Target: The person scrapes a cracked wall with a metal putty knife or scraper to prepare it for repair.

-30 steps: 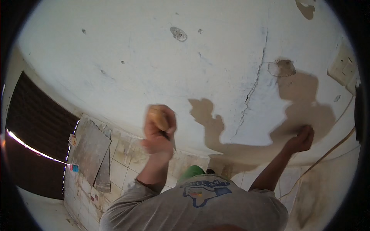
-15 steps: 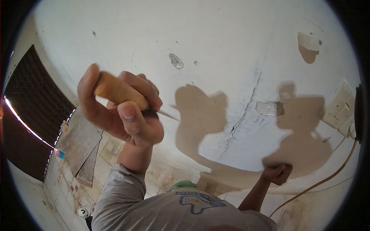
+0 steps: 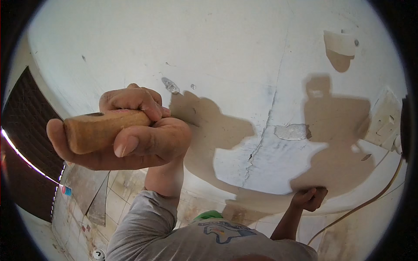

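My left hand (image 3: 167, 141) is raised before the wall, its fingers and thumb closed round a wooden-handled tool (image 3: 93, 130). The handle's thick end points left, and the hand covers the metal end. In the cracked white wall (image 3: 226, 39), a long crack (image 3: 261, 141) runs downward, right of the left hand's shadow. Beside it is a bare grey chipped patch (image 3: 291, 132). Lower right, my right hand (image 3: 309, 199) is curled into a fist close to the wall; whether it holds anything is hidden.
A smaller chip (image 3: 170, 85) marks the wall above my left hand. At the right are a switch plate (image 3: 386, 126) and a hanging cable (image 3: 370, 201). Left stands a dark slatted door (image 3: 32, 143). Below it lie a grey board (image 3: 85, 185) and a small blue-and-red can (image 3: 66, 190).
My left hand has turned and moved left and slightly down; the handle now lies more level, and the thin metal part is hidden. The wall has shifted left in view. My right fist stays put.
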The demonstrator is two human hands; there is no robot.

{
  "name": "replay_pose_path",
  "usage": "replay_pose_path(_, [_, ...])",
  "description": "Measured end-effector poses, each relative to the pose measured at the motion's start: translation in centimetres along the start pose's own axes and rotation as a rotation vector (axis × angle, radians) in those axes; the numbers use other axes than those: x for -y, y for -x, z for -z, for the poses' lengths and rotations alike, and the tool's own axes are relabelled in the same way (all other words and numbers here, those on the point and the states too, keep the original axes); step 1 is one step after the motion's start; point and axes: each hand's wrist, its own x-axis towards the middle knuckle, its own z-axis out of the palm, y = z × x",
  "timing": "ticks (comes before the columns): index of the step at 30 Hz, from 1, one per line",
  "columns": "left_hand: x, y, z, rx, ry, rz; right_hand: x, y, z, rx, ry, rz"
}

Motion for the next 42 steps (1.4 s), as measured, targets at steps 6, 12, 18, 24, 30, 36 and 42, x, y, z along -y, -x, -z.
replay_pose_path(6, [0.1,0.2,1.2,0.231,-0.177,-0.064,0.9,-0.2,-0.2,0.024,0.142,0.107])
replay_pose_path(12, [1.8,0.4,1.3,0.34,0.104,-0.059,13.4,-7.3,-5.7,0.336,-0.812,0.119])
replay_pose_path(18, [0.4,1.2,0.3,0.315,0.125,-0.044,22.9,-18.8,-12.9,0.389,-0.903,0.4])
replay_pose_path(24, [0.2,1.9,0.0,0.288,0.413,0.298,25.1,-23.3,-16.6,0.639,-0.979,0.675])
replay_pose_path(30, [-0.4,-2.3,-1.1,0.242,0.191,0.162,28.3,-24.2,-17.4,0.805,-1.455,0.614])
replay_pose_path(36, [-0.1,-4.0,-5.4,0.0,0.209,-0.25,27.6,-23.7,-16.3,0.832,-1.376,0.105])
replay_pose_path(42, [0.8,-3.1,-5.0,0.179,0.064,-0.309,30.2,-23.8,-18.0,0.953,-1.427,-0.254])
